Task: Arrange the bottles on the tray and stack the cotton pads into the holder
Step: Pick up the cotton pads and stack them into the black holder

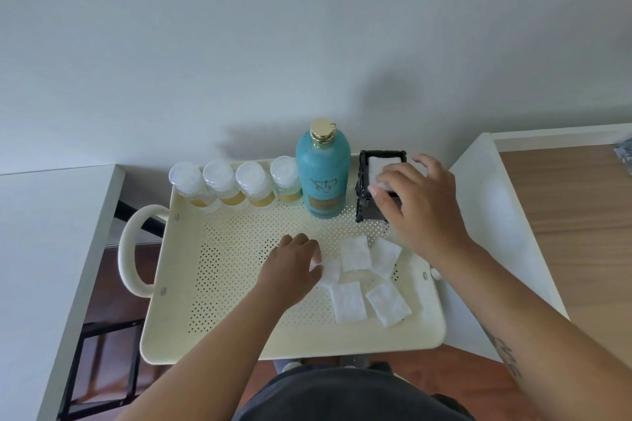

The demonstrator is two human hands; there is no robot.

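Cotton pads (355, 253) lie loose on the near right part of the tray (273, 345), a cream perforated one with a looped handle (131, 249) at its left end. Four of them lie flat in a small cluster, some touching at their edges.

A fifth pad (330, 272) lies at the cluster's left edge and is grasped by the left grip (294, 263). That hand comes in palm down with its fingers curled, and thumb and fingertips pinch the pad's left side. The pad rests low against the tray floor.

At the tray's far right corner stands the holder (364, 202), black with ornate edging. A white stack of pads (376, 164) shows at its open top. The right grip (420, 202) is released and spread over the holder. Its fingers are fairly straight, their tips rest on the top pad, and the thumb is at the holder's near left edge.

Four small clear bottles (251, 181) stand upright in a close row along the tray's far edge. They have clear caps and yellowish contents. Just beside the last of them, between the row and the holder, stands a tall teal bottle (323, 174) with a gold cap, also upright.

A white desk (51, 249) flanks the tray on the left. Another white surface (478, 198) flanks it on the right, with a wood-toned top (581, 215) beyond. A pale wall (307, 27) rises behind.
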